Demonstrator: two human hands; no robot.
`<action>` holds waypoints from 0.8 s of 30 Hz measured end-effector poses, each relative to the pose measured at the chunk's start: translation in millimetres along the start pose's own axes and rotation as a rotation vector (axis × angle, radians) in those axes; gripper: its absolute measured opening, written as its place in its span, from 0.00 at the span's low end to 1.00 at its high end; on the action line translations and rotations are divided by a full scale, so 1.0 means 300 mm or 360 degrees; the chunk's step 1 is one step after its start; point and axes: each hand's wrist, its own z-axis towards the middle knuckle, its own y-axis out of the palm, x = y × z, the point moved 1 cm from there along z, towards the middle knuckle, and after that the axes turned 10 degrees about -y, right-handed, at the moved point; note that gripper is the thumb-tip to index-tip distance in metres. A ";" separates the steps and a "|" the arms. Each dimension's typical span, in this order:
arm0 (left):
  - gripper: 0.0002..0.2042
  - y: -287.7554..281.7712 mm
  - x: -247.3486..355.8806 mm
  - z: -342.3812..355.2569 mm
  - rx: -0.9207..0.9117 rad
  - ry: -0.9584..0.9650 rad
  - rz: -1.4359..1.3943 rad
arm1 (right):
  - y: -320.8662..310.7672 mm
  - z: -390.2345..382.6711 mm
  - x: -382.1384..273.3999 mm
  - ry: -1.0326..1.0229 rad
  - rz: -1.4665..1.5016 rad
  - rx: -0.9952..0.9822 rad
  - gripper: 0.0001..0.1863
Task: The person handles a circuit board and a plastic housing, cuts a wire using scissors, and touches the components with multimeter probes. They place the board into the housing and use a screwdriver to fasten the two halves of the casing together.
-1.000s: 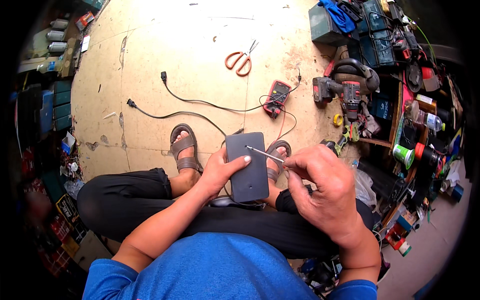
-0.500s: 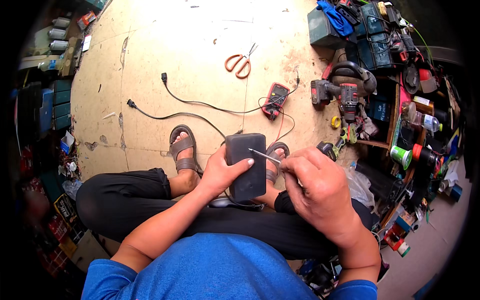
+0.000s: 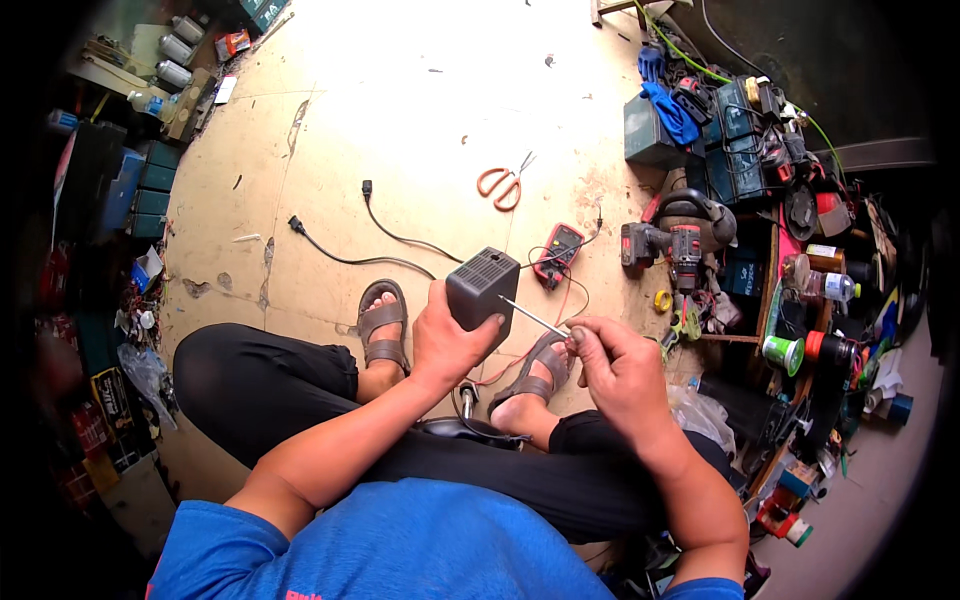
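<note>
Above my lap my left hand (image 3: 448,338) grips a black plastic box (image 3: 474,292), a charger-like case with vent slots in its end face. The thumb lies along its near side and the other fingers are mostly hidden behind it. Pinched in my right hand (image 3: 622,368) is a screwdriver (image 3: 536,318); its thin metal shaft points left and up, and its handle is hidden by the fingers. The tip is at the box's right side; whether it touches cannot be made out.
On the floor ahead lie orange-handled scissors (image 3: 500,187), a red multimeter (image 3: 558,254) with leads, and black power cords (image 3: 345,260). A cordless drill (image 3: 672,250), tool boxes (image 3: 655,130) and a cluttered shelf stand right. More boxes (image 3: 152,190) line the left.
The black box has been tilted, so its slotted end now faces up toward me. My right hand has shifted down slightly, with the screwdriver still at the box. The view has shifted too.
</note>
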 end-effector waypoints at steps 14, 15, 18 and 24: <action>0.32 -0.106 0.108 0.022 0.0346 0.0453 -0.0181 | -0.078 -0.038 -0.089 0.0249 0.0728 -0.0120 0.18; 0.32 -0.118 0.116 0.028 0.0375 0.0432 -0.0179 | -0.083 -0.040 -0.087 0.0239 0.0748 -0.0129 0.18; 0.32 -0.137 0.101 0.048 0.0435 0.0377 -0.0313 | -0.088 -0.054 -0.067 0.0187 0.0922 -0.0146 0.19; 0.30 -0.130 0.130 0.016 0.0106 0.0322 -0.0784 | -0.026 -0.042 -0.090 0.0007 0.0866 0.0034 0.13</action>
